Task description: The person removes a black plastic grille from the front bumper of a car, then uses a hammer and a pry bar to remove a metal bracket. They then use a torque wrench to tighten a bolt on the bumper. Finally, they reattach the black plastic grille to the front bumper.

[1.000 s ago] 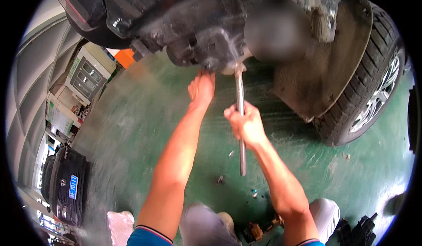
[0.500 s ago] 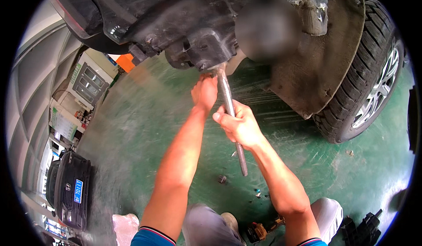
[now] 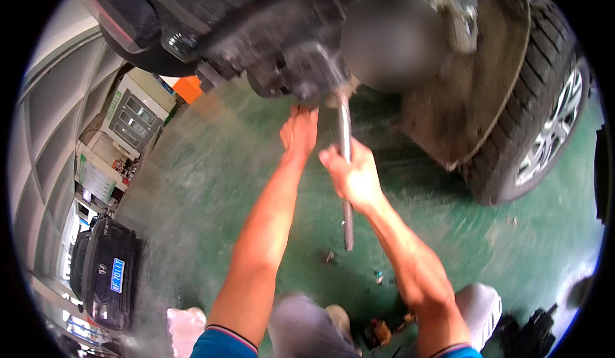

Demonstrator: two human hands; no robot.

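My right hand [image 3: 354,175] is wrapped round the long metal handle of a hammer [image 3: 345,127], its rusty, wider head pointing up beside the black part [image 3: 306,70] under the vehicle. The handle's lower end sticks out below my fist. To the left of it, my left hand [image 3: 300,130] is raised against the bottom of that black part, its fingers closed. What those fingers hold is hidden by the hand and blurred. The dark underbody [image 3: 243,28] spreads above both hands.
A tyre [image 3: 538,108] and a brown liner panel [image 3: 464,95] stand to the right. On the green floor [image 3: 192,185] lie small debris [image 3: 330,257], a yellow-black power tool [image 3: 378,332], black parts [image 3: 528,332] and a pale wrapped bundle [image 3: 184,329]. A dark car [image 3: 109,278] is parked at far left.
The hammer's head has shifted right, away from the spot above my left hand, and the handle now stands nearly upright. My right hand moved slightly right with it; my left stayed in place.
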